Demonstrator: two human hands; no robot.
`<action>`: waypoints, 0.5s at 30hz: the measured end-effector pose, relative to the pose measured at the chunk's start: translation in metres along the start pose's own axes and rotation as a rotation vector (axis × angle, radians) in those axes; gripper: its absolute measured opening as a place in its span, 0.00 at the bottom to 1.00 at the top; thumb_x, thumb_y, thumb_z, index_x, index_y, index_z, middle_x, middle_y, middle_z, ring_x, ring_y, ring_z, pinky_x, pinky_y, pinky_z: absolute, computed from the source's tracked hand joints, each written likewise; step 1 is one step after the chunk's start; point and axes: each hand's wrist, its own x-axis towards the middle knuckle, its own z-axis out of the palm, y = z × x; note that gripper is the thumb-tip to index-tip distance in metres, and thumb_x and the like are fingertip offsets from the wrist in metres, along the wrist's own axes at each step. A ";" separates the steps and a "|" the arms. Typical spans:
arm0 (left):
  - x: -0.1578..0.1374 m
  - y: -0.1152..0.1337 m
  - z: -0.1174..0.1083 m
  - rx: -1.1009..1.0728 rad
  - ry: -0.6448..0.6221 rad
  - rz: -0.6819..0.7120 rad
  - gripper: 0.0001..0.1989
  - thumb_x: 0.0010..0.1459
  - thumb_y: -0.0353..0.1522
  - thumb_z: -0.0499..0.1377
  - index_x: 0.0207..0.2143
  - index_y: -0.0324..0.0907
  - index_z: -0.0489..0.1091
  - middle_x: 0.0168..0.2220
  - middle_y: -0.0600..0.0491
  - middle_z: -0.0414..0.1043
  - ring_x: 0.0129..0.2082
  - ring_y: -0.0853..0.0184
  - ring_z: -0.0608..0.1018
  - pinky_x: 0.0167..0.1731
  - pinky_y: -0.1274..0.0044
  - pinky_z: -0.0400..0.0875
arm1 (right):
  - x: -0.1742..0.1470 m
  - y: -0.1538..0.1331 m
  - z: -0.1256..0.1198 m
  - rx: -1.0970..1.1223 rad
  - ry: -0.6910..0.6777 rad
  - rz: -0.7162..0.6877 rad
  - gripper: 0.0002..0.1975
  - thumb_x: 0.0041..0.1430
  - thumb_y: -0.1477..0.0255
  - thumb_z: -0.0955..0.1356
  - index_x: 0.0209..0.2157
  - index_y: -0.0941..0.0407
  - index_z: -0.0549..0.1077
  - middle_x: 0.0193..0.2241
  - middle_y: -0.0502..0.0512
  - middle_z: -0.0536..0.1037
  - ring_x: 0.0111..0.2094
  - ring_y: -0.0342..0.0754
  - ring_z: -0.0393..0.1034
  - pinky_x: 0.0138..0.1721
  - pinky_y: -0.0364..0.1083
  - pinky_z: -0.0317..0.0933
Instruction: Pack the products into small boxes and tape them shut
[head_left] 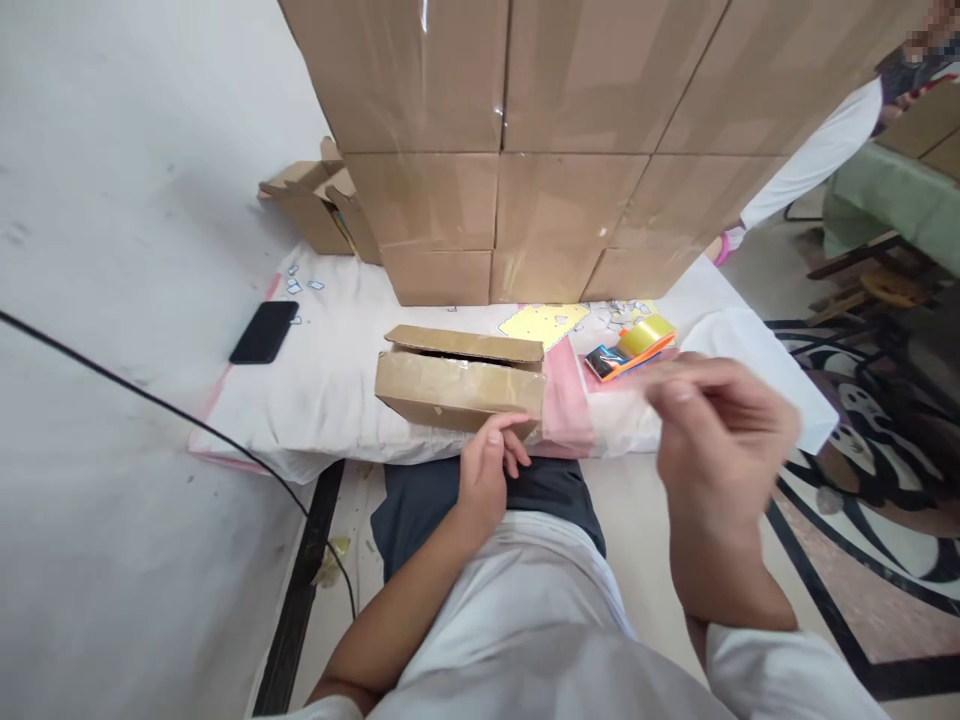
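A small brown cardboard box [459, 388] lies on the white cloth-covered low table [322, 390], near its front edge, one long top flap standing ajar; the left hand [486, 470] rests against the box's near right corner, thumb on the front face and fingers loosely curled together below the table edge, gripping nothing; the right hand [716, 440] hovers in the air off to the right, well apart from the box, blurred, fingertips pinched together, and whether anything sits between them I cannot tell; just behind that hand lies an orange tape dispenser with a yellowish roll [632, 347]; a black phone [264, 331] lies at the table's left; a wall of stacked brown cartons [525, 150] rises behind; a person's white sleeve [817, 155] shows at the far right.
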 end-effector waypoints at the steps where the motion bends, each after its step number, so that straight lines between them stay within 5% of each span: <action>1: 0.003 0.002 -0.006 0.085 0.028 0.057 0.24 0.73 0.47 0.46 0.47 0.41 0.74 0.22 0.57 0.72 0.19 0.71 0.69 0.22 0.78 0.64 | 0.004 -0.005 -0.003 0.048 0.054 0.015 0.03 0.60 0.74 0.73 0.33 0.52 0.81 0.28 0.50 0.77 0.32 0.46 0.70 0.37 0.47 0.63; 5: 0.024 0.017 -0.027 0.646 0.201 0.493 0.17 0.70 0.45 0.53 0.45 0.43 0.75 0.39 0.47 0.81 0.40 0.62 0.81 0.45 0.69 0.73 | 0.022 -0.023 -0.004 0.235 -0.160 0.202 0.03 0.54 0.71 0.77 0.28 0.53 0.82 0.24 0.50 0.76 0.28 0.45 0.68 0.33 0.47 0.62; 7: 0.038 0.025 -0.032 0.953 0.121 0.612 0.25 0.68 0.50 0.55 0.55 0.42 0.72 0.53 0.40 0.78 0.58 0.52 0.76 0.61 0.59 0.64 | 0.029 -0.025 0.003 0.282 -0.282 0.299 0.05 0.51 0.68 0.78 0.25 0.53 0.82 0.22 0.50 0.77 0.27 0.45 0.68 0.32 0.47 0.62; 11: 0.055 0.031 -0.033 1.287 -0.161 0.552 0.42 0.64 0.53 0.58 0.72 0.42 0.53 0.65 0.37 0.69 0.71 0.48 0.64 0.71 0.51 0.36 | 0.042 -0.005 0.029 0.251 -0.374 0.367 0.06 0.47 0.67 0.78 0.24 0.53 0.82 0.24 0.50 0.79 0.28 0.45 0.70 0.34 0.46 0.65; 15: 0.054 0.025 -0.032 1.231 -0.137 0.486 0.56 0.62 0.52 0.62 0.75 0.37 0.31 0.65 0.37 0.69 0.69 0.53 0.67 0.72 0.54 0.36 | 0.053 0.046 0.057 0.106 -0.368 0.393 0.06 0.45 0.67 0.77 0.24 0.55 0.82 0.26 0.52 0.80 0.32 0.47 0.71 0.37 0.46 0.64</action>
